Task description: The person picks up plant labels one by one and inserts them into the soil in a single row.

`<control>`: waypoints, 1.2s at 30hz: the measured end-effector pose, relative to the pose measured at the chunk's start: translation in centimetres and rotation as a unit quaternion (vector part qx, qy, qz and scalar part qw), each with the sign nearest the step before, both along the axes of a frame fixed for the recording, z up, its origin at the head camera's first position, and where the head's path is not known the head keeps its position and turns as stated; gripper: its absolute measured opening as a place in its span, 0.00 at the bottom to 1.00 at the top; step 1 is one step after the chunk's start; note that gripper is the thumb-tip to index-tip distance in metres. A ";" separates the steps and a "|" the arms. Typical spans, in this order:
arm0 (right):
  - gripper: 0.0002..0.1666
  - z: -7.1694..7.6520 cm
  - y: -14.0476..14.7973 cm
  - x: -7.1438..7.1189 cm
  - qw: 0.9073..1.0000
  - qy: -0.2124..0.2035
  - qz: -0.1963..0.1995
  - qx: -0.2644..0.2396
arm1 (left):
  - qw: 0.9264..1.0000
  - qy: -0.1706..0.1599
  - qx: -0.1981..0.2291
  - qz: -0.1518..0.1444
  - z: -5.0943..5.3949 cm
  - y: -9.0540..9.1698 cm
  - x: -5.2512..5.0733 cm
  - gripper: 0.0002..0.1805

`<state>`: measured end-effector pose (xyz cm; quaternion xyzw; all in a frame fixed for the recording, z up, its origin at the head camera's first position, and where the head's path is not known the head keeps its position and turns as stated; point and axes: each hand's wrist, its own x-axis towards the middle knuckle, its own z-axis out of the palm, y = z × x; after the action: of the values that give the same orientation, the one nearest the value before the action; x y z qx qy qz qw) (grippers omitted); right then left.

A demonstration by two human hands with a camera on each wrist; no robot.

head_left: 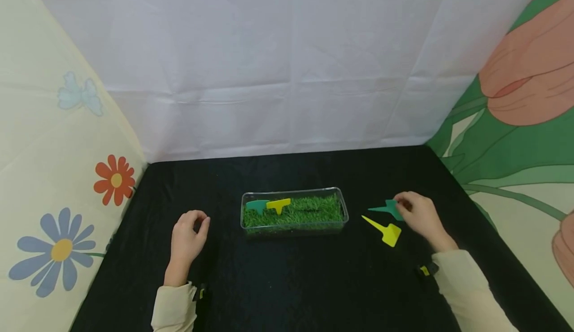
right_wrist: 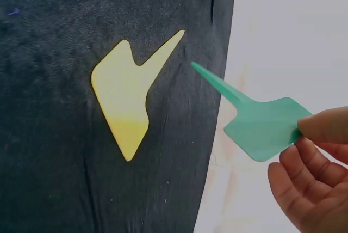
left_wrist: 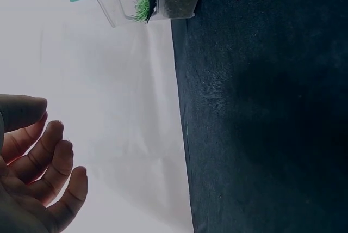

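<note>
At the right, my right hand (head_left: 420,217) pinches a green plant label (right_wrist: 266,127) by its broad end, the pointed stem aimed left. A yellow plant label (head_left: 389,233) lies on the black cloth just in front of it. In the middle sits a clear plastic tray (head_left: 293,226) of green grass over soil. Upright in its left part stand another green label (head_left: 257,206) and another yellow label (head_left: 279,205). Left of the tray, my left hand (head_left: 187,237) hovers with loosely curled fingers (left_wrist: 51,170), holding nothing.
Black cloth (head_left: 287,282) covers the table. A white sheet (head_left: 269,73) hangs behind it. Flower-printed panels stand at the left (head_left: 40,147) and right (head_left: 515,172) edges.
</note>
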<state>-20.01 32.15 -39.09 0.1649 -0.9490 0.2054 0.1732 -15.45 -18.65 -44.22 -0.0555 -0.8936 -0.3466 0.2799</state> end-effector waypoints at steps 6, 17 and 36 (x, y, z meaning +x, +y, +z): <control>0.06 -0.4 -0.4 -0.9 1.000 -0.008 0.005 0.001 | 1.000 -0.002 -0.001 -0.001 0.2 0.0 0.0 0.06; 0.05 -0.8 -1.3 -2.4 0.999 0.012 -0.026 -0.038 | 1.000 -0.004 -0.003 -0.001 -0.2 0.1 0.1 0.06; 0.16 -0.7 -2.2 -2.2 1.000 0.005 0.015 -0.004 | 1.000 -0.011 -0.001 -0.002 -0.4 -0.1 0.2 0.05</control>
<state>-22.23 29.97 -39.75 0.1793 -0.9448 0.2110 0.1752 -15.27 -18.75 -44.64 -0.0542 -0.8969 -0.3465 0.2694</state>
